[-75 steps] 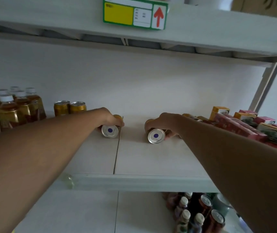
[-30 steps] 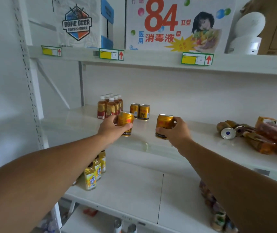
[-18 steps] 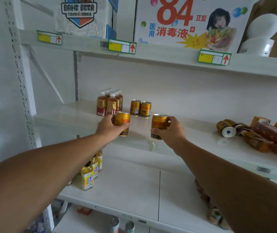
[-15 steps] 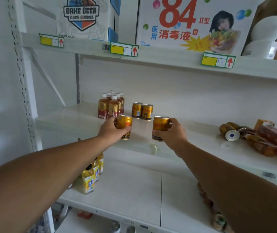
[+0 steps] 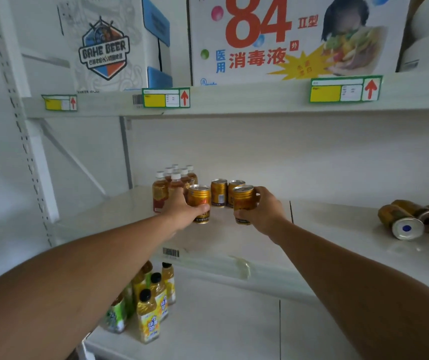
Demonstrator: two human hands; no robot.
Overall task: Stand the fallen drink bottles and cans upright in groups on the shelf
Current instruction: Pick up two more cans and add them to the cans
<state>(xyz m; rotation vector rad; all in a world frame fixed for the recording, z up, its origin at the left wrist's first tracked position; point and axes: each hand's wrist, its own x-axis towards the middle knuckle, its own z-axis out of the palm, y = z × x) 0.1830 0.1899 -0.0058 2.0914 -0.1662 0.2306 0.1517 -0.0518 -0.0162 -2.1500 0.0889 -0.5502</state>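
My left hand (image 5: pixel 182 211) grips an upright gold can (image 5: pixel 199 201) and my right hand (image 5: pixel 262 213) grips a second upright gold can (image 5: pixel 243 201). Both cans are held low over the white middle shelf (image 5: pixel 325 245), just in front of two standing gold cans (image 5: pixel 219 191). Several brown tea bottles (image 5: pixel 160 192) with white caps stand in a cluster to the left of those. At the right of the shelf, fallen gold cans (image 5: pixel 400 222) lie on their sides, one with its silver bottom facing me.
The upper shelf (image 5: pixel 234 101) carries a beer carton (image 5: pixel 104 48) and a disinfectant carton (image 5: pixel 286 37) above price tags. Yellow juice bottles (image 5: pixel 148 318) stand on the lower shelf. A perforated upright post (image 5: pixel 15 113) borders the left side.
Both hands lifted cans that lay on the shelf, turned them upright and carried them left and back toward the two standing cans. The view pulled away from the shelf.
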